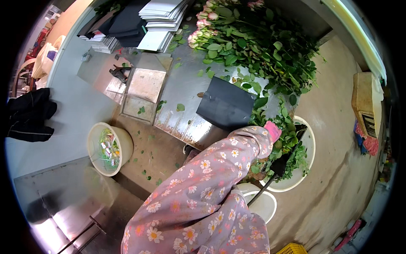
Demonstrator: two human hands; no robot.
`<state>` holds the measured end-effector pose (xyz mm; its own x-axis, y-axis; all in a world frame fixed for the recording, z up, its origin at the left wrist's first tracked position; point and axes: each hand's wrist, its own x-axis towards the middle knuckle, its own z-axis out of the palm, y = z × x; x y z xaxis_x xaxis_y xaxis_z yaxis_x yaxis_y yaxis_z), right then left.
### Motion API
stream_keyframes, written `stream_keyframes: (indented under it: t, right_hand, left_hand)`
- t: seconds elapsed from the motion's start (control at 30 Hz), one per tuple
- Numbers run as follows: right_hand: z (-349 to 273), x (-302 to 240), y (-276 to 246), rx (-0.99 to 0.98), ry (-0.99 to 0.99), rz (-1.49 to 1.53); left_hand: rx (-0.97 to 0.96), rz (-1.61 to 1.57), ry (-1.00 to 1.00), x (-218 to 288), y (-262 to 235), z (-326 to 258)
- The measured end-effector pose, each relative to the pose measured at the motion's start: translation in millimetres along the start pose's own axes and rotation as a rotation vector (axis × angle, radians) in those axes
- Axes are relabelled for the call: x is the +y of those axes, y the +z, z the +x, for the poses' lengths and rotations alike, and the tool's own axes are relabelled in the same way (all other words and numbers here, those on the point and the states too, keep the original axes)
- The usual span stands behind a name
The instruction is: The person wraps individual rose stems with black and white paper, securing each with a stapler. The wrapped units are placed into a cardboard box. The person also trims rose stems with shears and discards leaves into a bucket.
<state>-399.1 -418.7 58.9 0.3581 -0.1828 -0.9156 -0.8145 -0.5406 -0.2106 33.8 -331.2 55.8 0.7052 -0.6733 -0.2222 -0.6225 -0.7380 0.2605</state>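
My left arm, in a grey sleeve with a daisy print, reaches across to the right. On its end my left hand [273,131], in a pink glove, is closed among leafy stems [282,122] at the table's right end; its fingertips are partly hidden by the leaves. Just left of it a dark grey sheet [225,103] lies on the metal table [182,84], over or against the greenery. Below the hand, a black flat piece [286,157] slants among more leaves, with a thin grey rod [261,194] running down from it. My right hand does not show.
Pink-edged roses [205,21] with a thick heap of leafy stems [262,46] cover the far right. Stacked white sheets [163,17] stand at the back. White tubs [312,148] sit on the right floor; a cream bucket [124,146] with scraps stands left. A yellow crate [292,249] is at the lower edge.
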Motion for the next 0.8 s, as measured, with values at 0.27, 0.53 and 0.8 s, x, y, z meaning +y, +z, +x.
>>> stream_keyframes:
  t: [0.27, 0.53, 0.8]
  right_hand:
    - [-98.5, -136.4, -225.4, -0.062, -0.271, 0.068]
    - [-261.4, -379.8, -456.4, 0.991, -1.115, 0.151]
    - [-194.6, -476.6, -500.5, 0.863, -0.645, -0.519]
  left_hand:
    - [0.412, -0.487, -0.140, -2.8, -50.3, -59.2]
    - [0.461, -0.090, 0.379, -58.5, -159.5, -142.7]
    - [0.423, -0.229, 0.378, -72.9, -178.2, -170.1]
